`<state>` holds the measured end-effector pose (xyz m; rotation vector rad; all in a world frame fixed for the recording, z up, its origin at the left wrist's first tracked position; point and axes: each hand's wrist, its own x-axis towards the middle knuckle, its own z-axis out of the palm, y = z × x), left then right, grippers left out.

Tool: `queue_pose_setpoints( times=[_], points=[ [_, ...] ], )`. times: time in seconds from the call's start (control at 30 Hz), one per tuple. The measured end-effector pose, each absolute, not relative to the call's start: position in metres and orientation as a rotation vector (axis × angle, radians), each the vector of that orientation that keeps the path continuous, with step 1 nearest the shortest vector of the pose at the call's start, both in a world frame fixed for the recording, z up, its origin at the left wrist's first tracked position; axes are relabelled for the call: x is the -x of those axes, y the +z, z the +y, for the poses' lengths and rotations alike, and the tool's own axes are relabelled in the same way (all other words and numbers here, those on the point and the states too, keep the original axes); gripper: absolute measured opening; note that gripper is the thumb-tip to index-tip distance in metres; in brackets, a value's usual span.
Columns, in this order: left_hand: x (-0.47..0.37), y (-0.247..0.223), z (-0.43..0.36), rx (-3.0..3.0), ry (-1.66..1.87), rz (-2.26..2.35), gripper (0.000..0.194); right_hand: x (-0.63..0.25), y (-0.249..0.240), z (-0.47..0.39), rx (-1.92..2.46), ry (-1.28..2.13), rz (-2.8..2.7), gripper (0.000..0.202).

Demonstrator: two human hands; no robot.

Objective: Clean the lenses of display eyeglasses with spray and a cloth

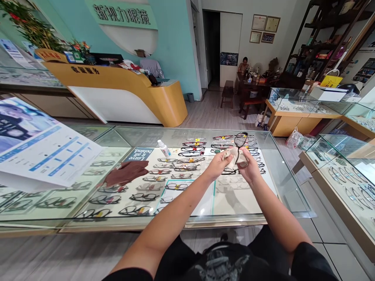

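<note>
My left hand (218, 166) is closed on a crumpled beige cloth (241, 159), its fingers bunched around the fabric. Dark-framed eyeglasses (240, 139) are gripped in my right hand (249, 168), with one lens rising above the fingers. The cloth lies against the lower part of the eyeglasses, so that part is mostly hidden. Both hands are held close together above the glass display counter (181, 220). To the left on the counter stand a white spray bottle (164, 148) and a spread brown cloth (126, 173).
Rows of eyeglasses (143, 196) fill the display case below my hands. A calendar-like printed stand (52, 152) rises at the left. Another glass case (345, 175) stands to the right. Beyond are a yellow-and-white reception desk (117, 95) and a seated person (243, 67) at a dark table.
</note>
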<state>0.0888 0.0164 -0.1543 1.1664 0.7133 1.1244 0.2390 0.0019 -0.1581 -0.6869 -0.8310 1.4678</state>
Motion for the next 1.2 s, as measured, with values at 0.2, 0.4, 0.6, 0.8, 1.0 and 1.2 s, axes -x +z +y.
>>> queue_pose_setpoints(
  times=[0.2, 0.4, 0.6, 0.8, 1.0, 1.2],
  points=[
    [-0.088, -0.152, 0.015, -1.164, 1.147, 0.715, 0.069, -0.234, -0.153, -0.007, 0.675, 1.507, -0.909, 0.031],
    [-0.090, -0.155, 0.012, -1.165, 1.181, 0.743, 0.069, -0.229, -0.154, -0.011, 0.693, 1.486, -0.946, 0.034],
    [-0.083, -0.156, 0.018, -1.180, 1.060, 0.707, 0.068, -0.236, -0.158, -0.002, 0.726, 1.455, -0.858, 0.025],
    [-0.071, -0.148, 0.020, -1.190, 0.855, 0.626, 0.076, -0.239, -0.152, -0.003, 0.732, 1.490, -0.831, 0.027],
    [-0.077, -0.146, 0.016, -1.236, 0.938, 0.671, 0.076, -0.235, -0.151, -0.005, 0.716, 1.499, -0.840, 0.027],
    [-0.089, -0.156, 0.012, -1.179, 1.080, 0.713, 0.066, -0.226, -0.160, -0.007, 0.704, 1.485, -0.875, 0.033]
  ],
)
